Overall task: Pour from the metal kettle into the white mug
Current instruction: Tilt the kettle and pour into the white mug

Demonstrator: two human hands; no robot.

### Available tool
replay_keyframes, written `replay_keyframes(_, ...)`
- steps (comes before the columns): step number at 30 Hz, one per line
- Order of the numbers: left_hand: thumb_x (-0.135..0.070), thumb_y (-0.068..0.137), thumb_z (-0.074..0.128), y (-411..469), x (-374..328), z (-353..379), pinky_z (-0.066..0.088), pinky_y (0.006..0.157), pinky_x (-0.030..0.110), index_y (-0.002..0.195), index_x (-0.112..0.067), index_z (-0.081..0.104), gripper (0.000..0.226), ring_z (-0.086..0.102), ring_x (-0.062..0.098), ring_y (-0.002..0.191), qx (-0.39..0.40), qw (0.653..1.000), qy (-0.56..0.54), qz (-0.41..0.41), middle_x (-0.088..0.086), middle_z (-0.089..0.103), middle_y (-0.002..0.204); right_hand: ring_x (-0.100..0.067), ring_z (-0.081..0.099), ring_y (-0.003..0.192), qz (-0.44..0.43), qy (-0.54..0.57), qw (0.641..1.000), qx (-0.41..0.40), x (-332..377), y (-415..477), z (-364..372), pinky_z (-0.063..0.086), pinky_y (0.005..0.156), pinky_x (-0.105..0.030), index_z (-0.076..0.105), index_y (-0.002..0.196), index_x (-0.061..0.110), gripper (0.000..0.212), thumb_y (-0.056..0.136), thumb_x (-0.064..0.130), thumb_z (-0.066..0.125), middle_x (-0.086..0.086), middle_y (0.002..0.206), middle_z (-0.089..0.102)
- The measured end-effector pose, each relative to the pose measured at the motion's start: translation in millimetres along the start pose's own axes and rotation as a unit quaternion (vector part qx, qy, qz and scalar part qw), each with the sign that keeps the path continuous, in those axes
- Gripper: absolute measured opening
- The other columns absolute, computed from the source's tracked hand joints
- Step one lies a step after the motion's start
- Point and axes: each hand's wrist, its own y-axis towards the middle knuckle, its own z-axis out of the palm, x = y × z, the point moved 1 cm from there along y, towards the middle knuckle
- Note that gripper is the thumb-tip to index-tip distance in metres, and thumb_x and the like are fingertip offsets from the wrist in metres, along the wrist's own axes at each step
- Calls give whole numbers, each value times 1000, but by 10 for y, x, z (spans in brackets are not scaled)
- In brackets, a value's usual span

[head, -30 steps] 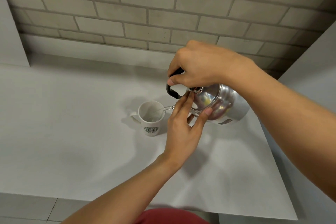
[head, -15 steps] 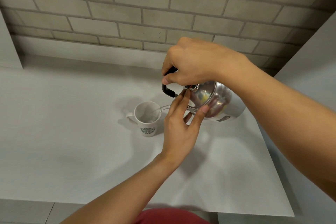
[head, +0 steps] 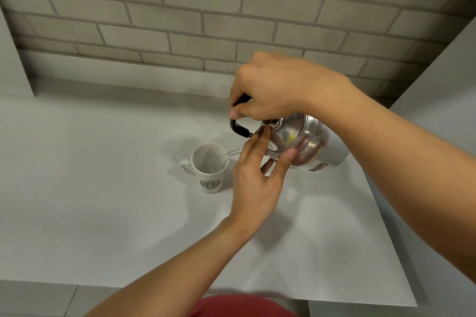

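A shiny metal kettle [head: 309,147] with a black handle is tilted to the left above the counter. My right hand [head: 275,87] grips the black handle from above. My left hand [head: 257,175] rests its fingertips against the kettle's lid, fingers spread. A thin clear stream of water runs from the spout into the white mug [head: 210,168]. The mug stands upright on the counter just left of my left hand, its handle to the left and a green logo facing me. The spout is mostly hidden behind my left fingers.
The white counter [head: 103,201] ends at a front edge near me and a right edge by the kettle. A grey brick wall [head: 206,13] rises behind. White panels stand at the far left and right.
The hands, kettle and mug keep the same pose; water keeps running into the mug. Only the camera view has shifted slightly.
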Motion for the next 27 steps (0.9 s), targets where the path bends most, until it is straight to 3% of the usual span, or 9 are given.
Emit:
replay_keyframes(6,-35,96,75,-2,-18,-8,52,95,12,147,-33,51,57,47,-10,135,2,1000,-10,3,-37,51,137,-25,70,81,0,-1,1000,8,30,6,-17,61,70,-43,83,100,30,21,96,45,69,3,84,75)
replay_keyframes(12,-34,95,76,-13,8,-47,55,98,22,150,-24,52,60,48,-4,137,4,1000,-10,-5,-12,56,145,-26,69,80,-4,-5,1000,-1,36,28,6,61,69,-43,82,100,30,22,95,46,68,3,83,75)
replay_keyframes(17,-31,94,78,-29,55,-126,48,96,9,148,-18,55,60,46,-10,136,18,999,33,-4,-6,55,147,-23,68,79,-4,16,1000,-22,-7,20,125,55,61,-35,82,102,32,22,95,48,67,7,79,74)
replay_keyframes(21,-39,94,76,-42,122,-170,56,104,36,151,-21,53,64,46,4,142,37,998,47,-19,-2,53,152,-22,67,81,-6,34,998,-43,-75,-17,217,43,54,-27,82,106,34,24,96,49,67,11,76,72)
replay_keyframes(23,-44,94,74,-54,149,-197,53,107,41,151,-25,52,64,45,5,143,53,996,66,-20,-4,51,154,-21,67,81,-8,46,997,-58,-121,-68,266,42,55,-28,82,106,36,23,96,50,66,9,80,75)
replay_keyframes(27,-54,96,67,-48,159,-285,44,114,30,151,-30,50,63,43,-1,141,82,982,172,8,-8,50,154,-4,59,67,3,99,989,-112,-237,-243,397,49,63,-30,82,111,35,26,96,49,66,9,88,81)
